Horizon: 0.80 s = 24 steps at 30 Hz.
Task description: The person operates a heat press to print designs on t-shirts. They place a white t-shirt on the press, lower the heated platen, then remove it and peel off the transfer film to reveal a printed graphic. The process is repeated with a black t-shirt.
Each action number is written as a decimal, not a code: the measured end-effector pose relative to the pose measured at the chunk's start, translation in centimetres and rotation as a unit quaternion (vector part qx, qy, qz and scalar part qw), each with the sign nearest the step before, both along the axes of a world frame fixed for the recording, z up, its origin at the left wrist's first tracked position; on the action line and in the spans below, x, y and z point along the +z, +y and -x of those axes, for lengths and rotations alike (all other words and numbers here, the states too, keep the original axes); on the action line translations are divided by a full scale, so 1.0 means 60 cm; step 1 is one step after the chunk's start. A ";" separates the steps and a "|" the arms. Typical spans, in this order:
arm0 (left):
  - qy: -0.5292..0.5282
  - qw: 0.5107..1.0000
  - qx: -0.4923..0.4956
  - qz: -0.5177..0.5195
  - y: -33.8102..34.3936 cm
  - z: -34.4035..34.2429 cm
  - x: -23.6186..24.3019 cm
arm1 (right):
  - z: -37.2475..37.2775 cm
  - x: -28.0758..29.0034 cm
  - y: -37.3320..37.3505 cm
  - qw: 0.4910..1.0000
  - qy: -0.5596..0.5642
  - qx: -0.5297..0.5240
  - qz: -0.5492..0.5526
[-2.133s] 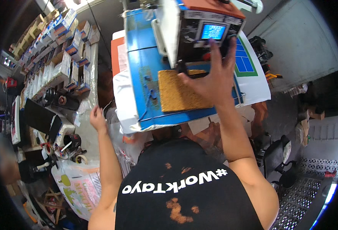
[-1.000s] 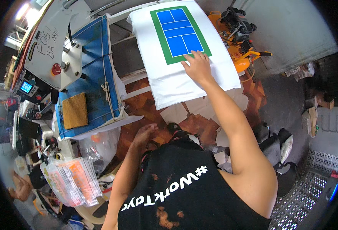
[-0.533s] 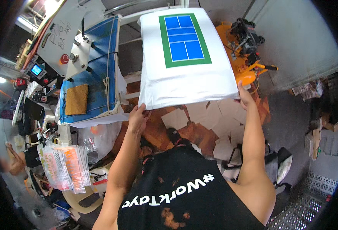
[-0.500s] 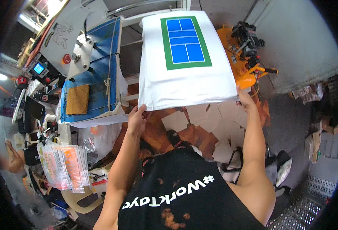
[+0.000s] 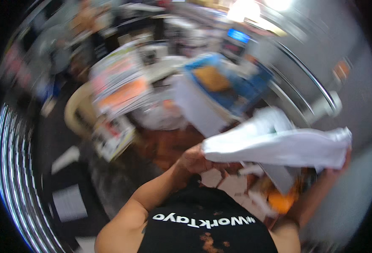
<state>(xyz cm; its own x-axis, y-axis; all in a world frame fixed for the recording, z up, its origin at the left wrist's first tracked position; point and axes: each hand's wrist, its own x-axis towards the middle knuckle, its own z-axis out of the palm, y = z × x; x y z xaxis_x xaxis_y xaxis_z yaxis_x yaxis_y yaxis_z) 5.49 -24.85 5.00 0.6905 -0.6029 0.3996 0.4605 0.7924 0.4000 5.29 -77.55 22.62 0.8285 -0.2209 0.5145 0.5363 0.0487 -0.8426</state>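
A white printed cloth (image 5: pixel 274 147) hangs between my two hands in front of my chest, folded over and blurred by motion. Its printed face is mostly turned away, with only a faint trace of green along the fold. My left hand (image 5: pixel 193 159) is closed on the cloth's left end. At the other end, my right hand (image 5: pixel 340 163) grips the cloth's right edge, its fingers largely behind the fabric. Whether the cloth is a garment I cannot tell.
Beyond the cloth stands a blue-topped press table (image 5: pixel 245 95) with a brown pad (image 5: pixel 212 79) on it. Orange-printed clear sheets (image 5: pixel 120 86) hang over a beige chair (image 5: pixel 78 111). Orange equipment (image 5: pixel 281 200) stands below the cloth. Metal rails (image 5: pixel 308 80) run along the right wall.
My view has swung left. The cloth was spread flat with its green and blue court print facing up; now it is off its flat support, gathered and held in both hands.
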 end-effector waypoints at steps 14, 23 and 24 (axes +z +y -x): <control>-0.042 0.144 0.987 0.064 0.245 1.093 0.271 | 0.153 0.178 1.064 0.455 0.088 0.886 0.003; 0.162 -0.116 0.978 -0.058 0.094 1.519 0.219 | 0.754 -0.056 1.360 0.411 0.254 0.854 0.193; 0.184 -0.104 0.976 -0.052 0.080 1.545 0.182 | 0.784 -0.093 1.373 0.427 0.262 0.837 0.219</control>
